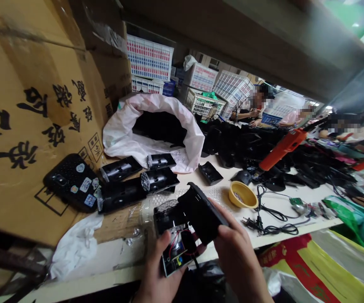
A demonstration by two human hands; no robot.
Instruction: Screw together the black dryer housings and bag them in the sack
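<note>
Fingers, left hand (161, 275): clamped on black plastic housing (164, 219) with red wires (171, 245) inside | right hand (237, 246): clamped on curved black plastic shell (201, 216), tilted beside housing | beyond right fingers: round yellow plastic bowl (247, 192) | beyond left fingers: black cylindrical plastic bodies (160, 180) | farther beyond fingers: white fabric sack (195, 134) | farthest: white plastic crates (150, 58)

White bench (106, 250): white cloth (74, 246) left end, black cord (259, 226) near front edge, yellow bowl (244, 205) farther in, white sack (118, 142) toward back.
</note>
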